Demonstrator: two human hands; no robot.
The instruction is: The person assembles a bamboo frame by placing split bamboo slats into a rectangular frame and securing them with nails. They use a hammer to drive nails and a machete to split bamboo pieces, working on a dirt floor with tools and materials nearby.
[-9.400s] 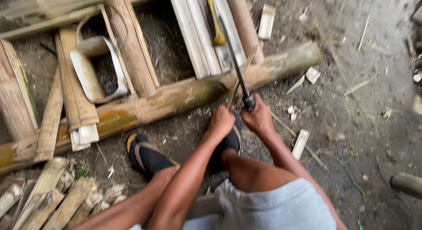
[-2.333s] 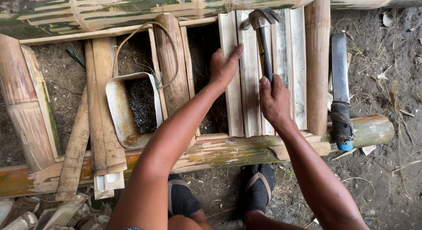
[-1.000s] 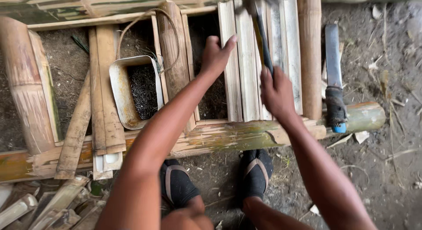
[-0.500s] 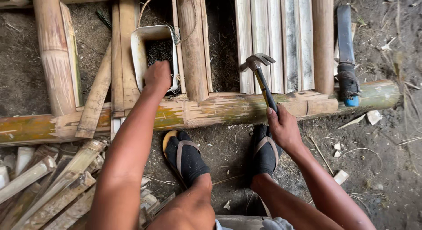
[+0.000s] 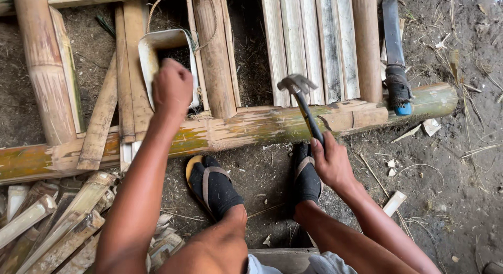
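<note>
Steel-headed, the claw hammer (image 5: 303,98) is hovering over the long bamboo pole (image 5: 246,130) on the dirt ground (image 5: 450,179), my right hand (image 5: 330,161) gripping its handle. My left hand (image 5: 172,88) is reaching, fingers curled, into the white scoop (image 5: 157,43) between upright slats; beside the pole's right end, a blue-tipped machete (image 5: 395,64) is lying.

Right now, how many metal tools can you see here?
2. A hammer is held in the right hand over the bamboo pole; a big knife lies on the pole's right end. Others may be hidden.

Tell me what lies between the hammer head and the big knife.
In the head view, pale split bamboo slats and one round bamboo pole lie between the hammer and the knife.
</note>
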